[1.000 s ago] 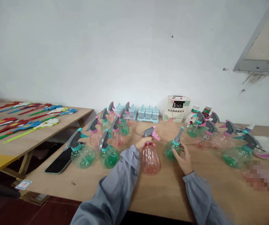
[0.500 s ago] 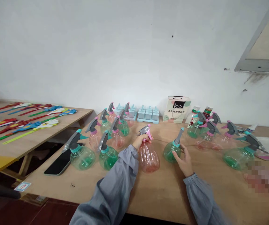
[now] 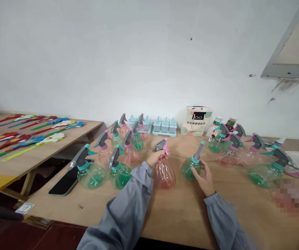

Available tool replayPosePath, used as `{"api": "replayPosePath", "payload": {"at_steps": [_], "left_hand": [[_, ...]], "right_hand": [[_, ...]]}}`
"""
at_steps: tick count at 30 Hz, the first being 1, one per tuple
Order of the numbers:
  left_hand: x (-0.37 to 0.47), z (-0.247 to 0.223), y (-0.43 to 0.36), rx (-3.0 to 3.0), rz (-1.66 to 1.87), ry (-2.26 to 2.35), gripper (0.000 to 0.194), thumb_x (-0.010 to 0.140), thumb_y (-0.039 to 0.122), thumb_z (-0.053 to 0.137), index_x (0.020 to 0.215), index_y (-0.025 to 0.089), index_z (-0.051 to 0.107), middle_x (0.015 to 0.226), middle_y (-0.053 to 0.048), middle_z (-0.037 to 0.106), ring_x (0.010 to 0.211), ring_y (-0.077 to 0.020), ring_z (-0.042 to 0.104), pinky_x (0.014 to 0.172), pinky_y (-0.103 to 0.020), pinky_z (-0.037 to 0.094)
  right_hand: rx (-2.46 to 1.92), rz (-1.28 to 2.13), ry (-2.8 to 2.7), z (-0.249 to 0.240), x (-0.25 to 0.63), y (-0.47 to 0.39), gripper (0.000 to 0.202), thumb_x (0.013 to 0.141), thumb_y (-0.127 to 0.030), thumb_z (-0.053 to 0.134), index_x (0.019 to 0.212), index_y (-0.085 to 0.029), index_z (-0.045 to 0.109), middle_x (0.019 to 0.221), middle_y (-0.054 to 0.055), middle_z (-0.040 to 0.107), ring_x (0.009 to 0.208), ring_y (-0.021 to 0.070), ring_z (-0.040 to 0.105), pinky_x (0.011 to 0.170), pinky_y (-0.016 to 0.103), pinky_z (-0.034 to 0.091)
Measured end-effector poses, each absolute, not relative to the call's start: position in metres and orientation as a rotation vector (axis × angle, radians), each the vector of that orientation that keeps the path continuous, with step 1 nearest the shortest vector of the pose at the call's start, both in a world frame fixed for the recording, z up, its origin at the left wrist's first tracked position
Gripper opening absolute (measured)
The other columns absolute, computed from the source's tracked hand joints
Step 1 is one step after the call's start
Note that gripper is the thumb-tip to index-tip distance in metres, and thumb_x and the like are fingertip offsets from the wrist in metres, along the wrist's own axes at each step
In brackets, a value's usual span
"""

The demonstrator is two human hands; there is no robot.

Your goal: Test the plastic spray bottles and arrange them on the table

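Note:
My left hand (image 3: 158, 157) is wrapped round the neck of a pink clear spray bottle (image 3: 165, 175), just under its grey and pink trigger head. Its round body is at the middle of the table. To the right is a green clear spray bottle (image 3: 188, 169) with a teal collar and a grey head. My right hand (image 3: 204, 175) grips its right side, thumb in front and fingers partly hidden behind. Left of my left hand, another green spray bottle (image 3: 120, 176) stands beside my sleeve.
Several pink and green spray bottles (image 3: 90, 175) stand at left, others (image 3: 265, 173) at right. A phone (image 3: 63, 184) lies at the left edge. Blue ice-pop moulds (image 3: 164, 126) and a paper bag (image 3: 195, 121) are by the wall. Colourful hand clappers (image 3: 29, 140) cover another table.
The base of the pink spray bottle in my left hand has shifted very slightly away from me. My right hand and the green spray bottle look almost unchanged.

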State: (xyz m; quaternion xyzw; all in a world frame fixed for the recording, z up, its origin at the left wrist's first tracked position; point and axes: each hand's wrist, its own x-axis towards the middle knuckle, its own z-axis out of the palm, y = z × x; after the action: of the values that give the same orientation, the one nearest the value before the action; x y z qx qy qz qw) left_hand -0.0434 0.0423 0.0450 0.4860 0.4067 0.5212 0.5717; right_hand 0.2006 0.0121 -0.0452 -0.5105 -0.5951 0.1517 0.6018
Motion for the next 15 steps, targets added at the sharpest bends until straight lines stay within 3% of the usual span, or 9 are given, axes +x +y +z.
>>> {"api": "replayPosePath", "payload": {"at_steps": [3,8,13,15], "left_hand": [[-0.045,0.041,0.042,1.216,1.295,1.031,0.006,0.058,0.014,0.058,0.062,0.017,0.062,0.060,0.002,0.061,0.055,-0.0114,0.054,0.060,-0.024,0.045],[-0.050,0.036,0.046,1.793,1.514,1.206,0.036,0.061,0.006,0.057,0.093,0.019,0.067,0.090,-0.001,0.070,0.078,-0.0148,0.062,0.081,-0.028,0.048],[-0.055,0.026,0.061,1.943,1.583,1.359,0.033,0.071,0.013,0.059,0.103,0.020,0.064,0.095,-0.004,0.070,0.087,-0.0185,0.066,0.089,-0.035,0.050],[-0.055,0.018,0.059,1.890,1.617,1.340,0.047,0.073,0.021,0.066,0.118,0.022,0.057,0.107,-0.006,0.068,0.099,-0.0205,0.066,0.094,-0.037,0.049]], "right_hand": [[-1.173,0.358,-1.383,-0.045,0.201,0.012,0.057,0.072,-0.054,0.070,0.113,-0.017,0.060,0.112,0.014,0.068,0.101,0.0275,0.064,0.090,0.048,0.050],[-1.167,0.353,-1.382,-0.044,0.200,0.012,0.055,0.072,-0.053,0.071,0.112,-0.018,0.060,0.111,0.013,0.068,0.098,0.0264,0.065,0.089,0.047,0.052],[-1.141,0.359,-1.371,-0.044,0.199,0.013,0.054,0.071,-0.053,0.070,0.111,-0.018,0.060,0.110,0.013,0.068,0.097,0.0263,0.065,0.087,0.046,0.052],[-1.138,0.366,-1.367,-0.044,0.199,0.013,0.054,0.071,-0.053,0.071,0.111,-0.018,0.060,0.110,0.012,0.068,0.097,0.0261,0.065,0.087,0.046,0.052]]}}
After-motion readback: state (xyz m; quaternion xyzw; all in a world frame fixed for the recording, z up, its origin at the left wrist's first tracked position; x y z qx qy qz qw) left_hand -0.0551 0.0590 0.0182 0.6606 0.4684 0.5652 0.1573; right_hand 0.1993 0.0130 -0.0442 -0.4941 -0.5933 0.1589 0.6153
